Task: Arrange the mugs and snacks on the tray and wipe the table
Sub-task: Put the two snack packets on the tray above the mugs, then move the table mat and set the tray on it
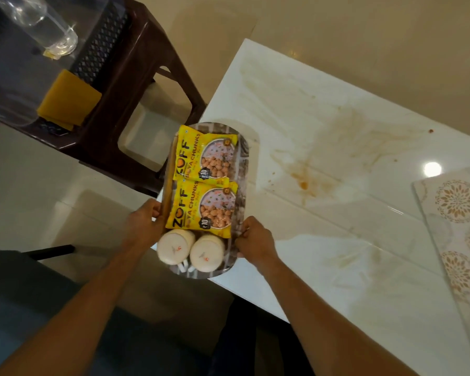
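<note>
The left hand (143, 225) grips the left edge of the tray (242, 169), and the right hand (253, 241) grips its right edge, fingers curled around the rim. The tray is at the corner of the white table (337, 213), partly over its edge. Between the hands stand two mugs (192, 251) upside down, side by side. Beyond them lie two yellow snack packets (204, 180), one overlapping the other. The table shows brown stains (303, 183).

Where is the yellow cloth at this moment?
In the head view the yellow cloth lies upper left on a glass-topped surface, beside the dark brown chair and below a clear bottle, away from the stained white table.
</note>
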